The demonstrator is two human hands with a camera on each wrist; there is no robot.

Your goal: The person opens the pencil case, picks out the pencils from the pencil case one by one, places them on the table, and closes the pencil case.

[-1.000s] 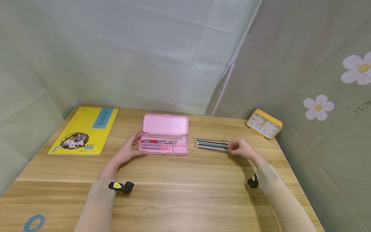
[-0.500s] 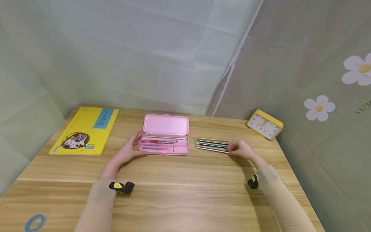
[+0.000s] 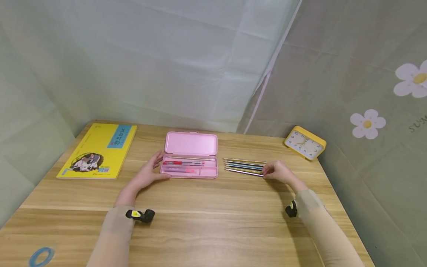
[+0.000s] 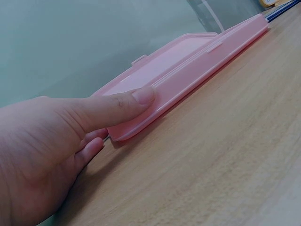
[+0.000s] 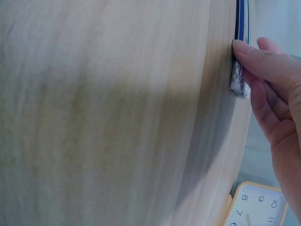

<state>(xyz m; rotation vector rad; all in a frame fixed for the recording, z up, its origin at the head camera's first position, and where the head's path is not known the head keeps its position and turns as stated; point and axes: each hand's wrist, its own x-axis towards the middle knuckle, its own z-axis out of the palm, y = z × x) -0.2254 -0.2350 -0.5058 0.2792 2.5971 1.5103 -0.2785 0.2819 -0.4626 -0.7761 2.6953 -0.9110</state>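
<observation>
A pink pencil case [image 3: 208, 172] lies with its lid up in the middle of the table; a red pen [image 3: 176, 162], a pink pen [image 3: 180, 170] and a pencil lie inside. My left hand [image 3: 146, 175] holds its left end, the thumb along the front wall in the left wrist view and the other fingers partly hidden behind the end. To the right, several striped pencils [image 3: 243, 165] lie side by side, tips toward the case. My right hand [image 3: 278, 171] pinches the nearest pencil [image 3: 243, 172] by its eraser end; whether the fingers also touch other pencils is hidden.
A yellow book [image 3: 100, 152] lies at the back left. At the back right stands a yellow clock [image 3: 304, 144]. A blue ring [image 3: 41, 256] is at the front left. Hanging cloth [image 3: 186, 74] closes off the back and sides of the wooden table [image 3: 207, 222].
The nearest pencil has shifted slightly toward me, and the gap between it and the others has widened a little. My left hand and the pencil case have stayed in place.
</observation>
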